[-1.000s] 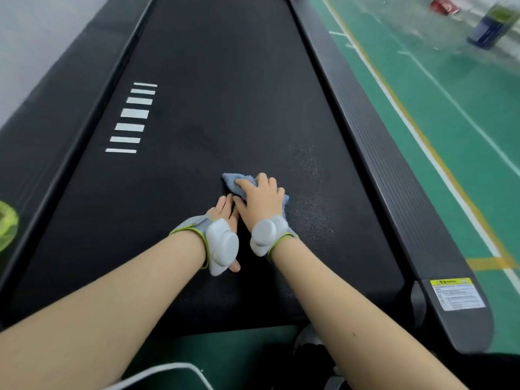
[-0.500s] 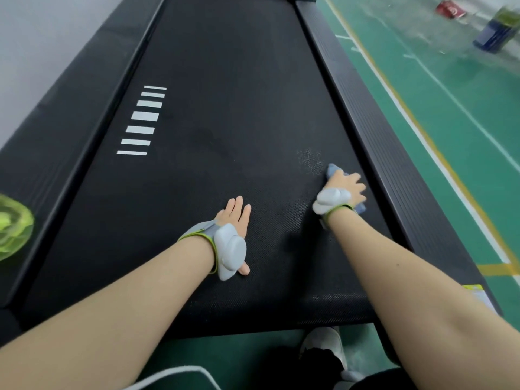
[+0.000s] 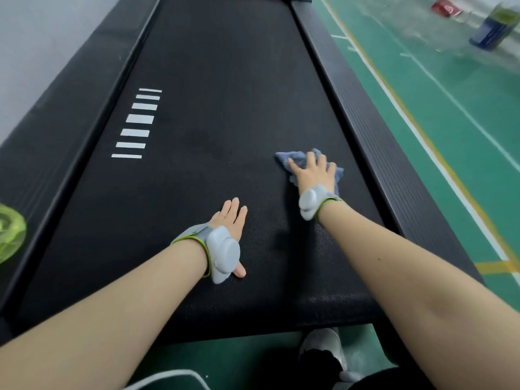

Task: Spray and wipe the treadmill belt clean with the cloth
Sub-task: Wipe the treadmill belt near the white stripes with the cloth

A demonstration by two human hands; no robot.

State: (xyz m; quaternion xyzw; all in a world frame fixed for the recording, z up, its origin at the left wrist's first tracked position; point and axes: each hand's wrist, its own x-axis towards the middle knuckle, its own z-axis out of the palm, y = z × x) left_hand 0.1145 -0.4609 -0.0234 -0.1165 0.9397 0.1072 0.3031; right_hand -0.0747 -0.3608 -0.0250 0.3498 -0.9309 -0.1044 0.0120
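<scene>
Cloth [image 3: 290, 158], crumpled, on mesh-textured belt [image 3: 225, 80]

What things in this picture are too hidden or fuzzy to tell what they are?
Head view only.
- Green thing: cut off by the left edge and blurred; whether it is the spray bottle is unclear.
- Cloth: partly covered by the right hand pressing it on the belt.
- Blue container and red object on the floor: blurred, labels unreadable.
- Left hand: its back is hidden by the wrist device.
</scene>
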